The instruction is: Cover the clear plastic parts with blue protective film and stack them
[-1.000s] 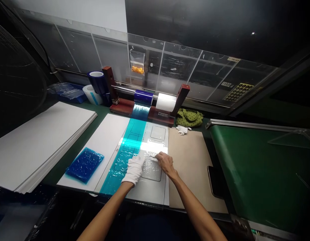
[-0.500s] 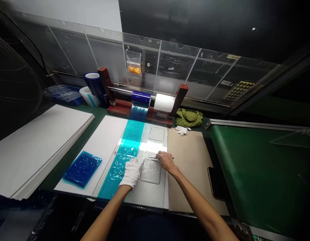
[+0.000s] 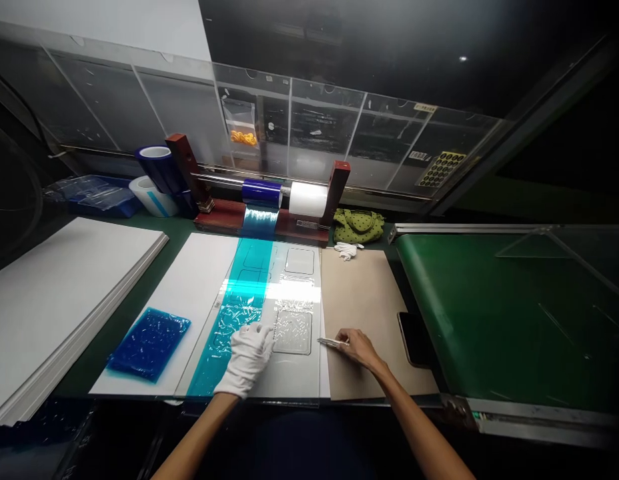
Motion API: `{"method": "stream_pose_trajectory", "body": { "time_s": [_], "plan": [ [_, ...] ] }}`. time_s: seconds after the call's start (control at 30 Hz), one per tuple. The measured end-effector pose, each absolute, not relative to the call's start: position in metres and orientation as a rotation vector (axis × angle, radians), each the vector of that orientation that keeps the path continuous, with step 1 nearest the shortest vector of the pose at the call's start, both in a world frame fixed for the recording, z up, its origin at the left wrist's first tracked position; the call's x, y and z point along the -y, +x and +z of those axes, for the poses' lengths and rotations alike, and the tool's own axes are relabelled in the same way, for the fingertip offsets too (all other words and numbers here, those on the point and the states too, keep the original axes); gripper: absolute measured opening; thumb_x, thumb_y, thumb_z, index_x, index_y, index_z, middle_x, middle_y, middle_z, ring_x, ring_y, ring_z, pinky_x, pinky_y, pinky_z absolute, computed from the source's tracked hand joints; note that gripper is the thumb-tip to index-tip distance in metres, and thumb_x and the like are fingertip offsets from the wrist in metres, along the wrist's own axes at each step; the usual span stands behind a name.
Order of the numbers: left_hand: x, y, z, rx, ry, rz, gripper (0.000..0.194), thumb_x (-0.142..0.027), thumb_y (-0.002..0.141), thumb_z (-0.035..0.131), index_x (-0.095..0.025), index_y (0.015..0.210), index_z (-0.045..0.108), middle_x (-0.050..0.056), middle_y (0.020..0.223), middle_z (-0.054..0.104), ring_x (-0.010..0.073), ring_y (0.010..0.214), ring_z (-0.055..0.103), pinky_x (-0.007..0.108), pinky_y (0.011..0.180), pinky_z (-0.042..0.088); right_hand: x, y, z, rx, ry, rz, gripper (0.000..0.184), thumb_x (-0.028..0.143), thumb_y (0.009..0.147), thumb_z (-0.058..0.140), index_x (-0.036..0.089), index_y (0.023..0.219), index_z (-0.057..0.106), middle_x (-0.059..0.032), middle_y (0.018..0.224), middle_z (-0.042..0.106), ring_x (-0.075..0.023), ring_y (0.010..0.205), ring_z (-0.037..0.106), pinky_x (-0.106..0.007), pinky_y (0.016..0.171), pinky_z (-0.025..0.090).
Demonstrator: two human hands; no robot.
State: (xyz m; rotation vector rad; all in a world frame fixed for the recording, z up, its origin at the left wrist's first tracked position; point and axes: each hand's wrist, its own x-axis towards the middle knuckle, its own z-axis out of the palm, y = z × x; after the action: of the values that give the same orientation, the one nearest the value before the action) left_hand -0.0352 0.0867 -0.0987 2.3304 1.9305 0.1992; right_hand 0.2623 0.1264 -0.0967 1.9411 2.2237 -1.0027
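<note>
1. The right hand point(image 3: 357, 347) has shifted rightward, off the outlined clear panel point(image 3: 293, 331) to over the brown board point(image 3: 374, 293), pinching a slim metallic tool point(image 3: 329, 342).
2. The gloved left hand point(image 3: 248, 353) stays curled over the blue film strip point(image 3: 250, 263), hiding part of it; I cannot tell whether it grips anything.
3. Beyond the left hand: blue film roll point(image 3: 262, 193); left of it: blue packet point(image 3: 149, 343).
4. Right of the right hand: smartphone point(image 3: 413, 339).

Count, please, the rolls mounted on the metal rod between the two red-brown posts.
2. The blue roll is on the left, with its blue strip running toward the gloved left hand; the white roll is on the right, beside a red-brown post. No others seem hidden.
</note>
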Motion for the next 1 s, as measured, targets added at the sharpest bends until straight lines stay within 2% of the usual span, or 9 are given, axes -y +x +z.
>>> {"method": "stream_pose_trajectory", "body": {
  "time_s": [0.13, 0.27, 0.43, 0.57, 0.67, 0.8, 0.93, 1.0],
  "plan": [
    [-0.068, -0.025, -0.108, -1.884, 2.410, 0.143, 0.029, -0.037, 0.084, 0.046, -0.022, 0.104, 0.060, 0.011, 0.099, 0.060, 0.0273, 0.089, 0.056, 0.043, 0.080, 0.039, -0.111, 0.253, -0.113, -2.171, 1.958, -1.292, 0.013, 0.021, 0.071, 0.059, 0.019, 0.080, 0.067, -0.0025, 0.083, 0.069, -0.0172, 0.080, 0.059, -0.024, 0.067, 0.038],
    [-0.058, -0.018, -0.126, -1.857, 2.436, 0.094, 0.037, -0.038, 0.085, 0.044, -0.020, 0.114, 0.058, 0.014, 0.107, 0.060, 0.0289, 0.097, 0.056, 0.044, 0.085, 0.038, -0.107, 0.247, -0.122, -2.064, 1.932, -1.653, 0.012, 0.024, 0.067, 0.061, 0.016, 0.075, 0.065, -0.0006, 0.069, 0.064, -0.0141, 0.068, 0.056, -0.023, 0.061, 0.039],
    [-0.066, -0.015, -0.134, -1.854, 2.412, 0.065, 0.040, -0.032, 0.089, 0.039, -0.021, 0.125, 0.052, 0.015, 0.110, 0.061, 0.0286, 0.104, 0.055, 0.045, 0.085, 0.039, -0.105, 0.249, -0.123, -1.825, 1.828, -2.130, 0.031, 0.044, 0.068, 0.061, 0.015, 0.080, 0.061, 0.0030, 0.060, 0.055, -0.0088, 0.051, 0.047, -0.022, 0.049, 0.039],
    [-0.078, -0.018, -0.128, -1.839, 2.375, 0.084, 0.034, -0.022, 0.087, 0.040, -0.032, 0.113, 0.060, 0.007, 0.108, 0.063, 0.0223, 0.096, 0.058, 0.041, 0.084, 0.041, -0.108, 0.253, -0.119, -1.706, 1.801, -2.329, 0.037, 0.048, 0.062, 0.067, 0.015, 0.078, 0.059, 0.0034, 0.061, 0.054, -0.0083, 0.052, 0.048, -0.021, 0.049, 0.039],
    [-0.086, -0.020, -0.116, -1.855, 2.338, 0.125, 0.029, -0.022, 0.085, 0.047, -0.033, 0.105, 0.064, 0.007, 0.104, 0.063, 0.0218, 0.094, 0.058, 0.041, 0.085, 0.041, -0.111, 0.256, -0.115, -1.672, 1.819, -2.395, 0.038, 0.048, 0.060, 0.069, 0.015, 0.077, 0.058, 0.0038, 0.061, 0.053, -0.0084, 0.053, 0.048, -0.021, 0.048, 0.037],
    [-0.105, -0.031, -0.086, -1.894, 2.283, 0.211, 0.023, -0.032, 0.083, 0.052, -0.032, 0.101, 0.066, 0.009, 0.100, 0.060, 0.0244, 0.098, 0.054, 0.043, 0.085, 0.040, -0.113, 0.264, -0.110, -1.639, 1.879, -2.488, 0.035, 0.045, 0.062, 0.070, 0.016, 0.076, 0.058, 0.0052, 0.060, 0.050, -0.0074, 0.051, 0.045, -0.021, 0.047, 0.035],
    [-0.147, -0.067, -0.042, -1.886, 2.241, 0.308, 0.023, -0.042, 0.085, 0.049, -0.033, 0.090, 0.070, 0.004, 0.111, 0.056, 0.0216, 0.106, 0.046, 0.035, 0.088, 0.035, -0.115, 0.270, -0.110, -1.628, 1.925, -2.531, 0.034, 0.046, 0.065, 0.070, 0.017, 0.077, 0.059, 0.0049, 0.060, 0.049, -0.0083, 0.052, 0.044, -0.021, 0.049, 0.035],
    [-0.174, -0.091, -0.023, -1.888, 2.205, 0.314, 0.024, -0.046, 0.082, 0.052, -0.032, 0.086, 0.072, 0.001, 0.109, 0.056, 0.0203, 0.101, 0.046, 0.033, 0.089, 0.033, -0.117, 0.270, -0.111, -1.621, 1.942, -2.534, 0.034, 0.047, 0.066, 0.069, 0.017, 0.078, 0.059, 0.0049, 0.060, 0.048, -0.0090, 0.054, 0.044, -0.021, 0.050, 0.035]
  ]
}}
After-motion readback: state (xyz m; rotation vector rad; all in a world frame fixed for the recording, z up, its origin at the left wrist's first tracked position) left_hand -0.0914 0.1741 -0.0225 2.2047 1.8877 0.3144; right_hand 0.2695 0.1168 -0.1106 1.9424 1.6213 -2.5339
